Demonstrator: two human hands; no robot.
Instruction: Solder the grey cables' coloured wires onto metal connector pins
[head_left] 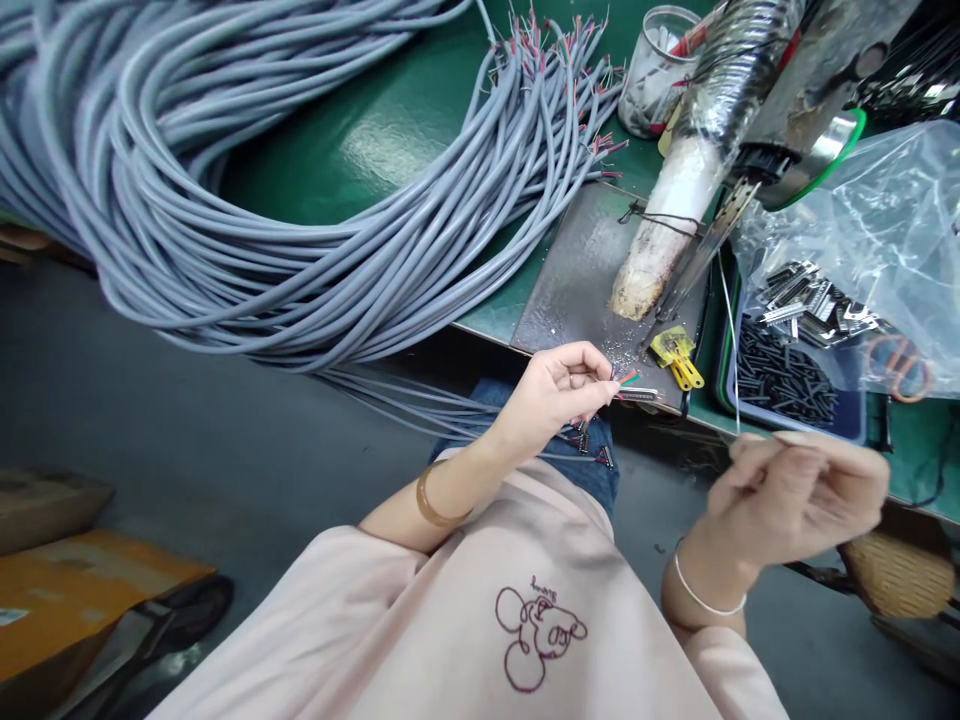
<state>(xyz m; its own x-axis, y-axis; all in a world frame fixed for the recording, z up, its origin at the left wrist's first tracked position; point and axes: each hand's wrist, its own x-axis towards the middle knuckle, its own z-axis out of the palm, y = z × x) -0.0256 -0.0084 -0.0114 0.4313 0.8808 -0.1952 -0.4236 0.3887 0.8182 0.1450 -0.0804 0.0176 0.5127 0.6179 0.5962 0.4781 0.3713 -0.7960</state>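
Observation:
My left hand (559, 390) is closed in a pinch at the table's front edge, over the lap. From its fingertips stick out the coloured wire ends (628, 379) of a cable and a slim metal connector (639, 394); how they join is too small to tell. My right hand (806, 495), slightly blurred, is raised to the right with fingers curled together. A thin strand of solder wire (730, 330) runs down to its fingertips from near the metal stand. Several finished-looking cable ends with connectors (604, 457) lie over the lap, below the left hand.
A big bundle of grey cables (337, 250) with stripped ends covers the left of the green table (375, 150). A wrapped tube (667, 220) hangs over a dark board (570, 270). Yellow clips (677, 357), a blue tray (847, 415) of black sleeves and metal shells, and a clear cup (656, 75) stand around.

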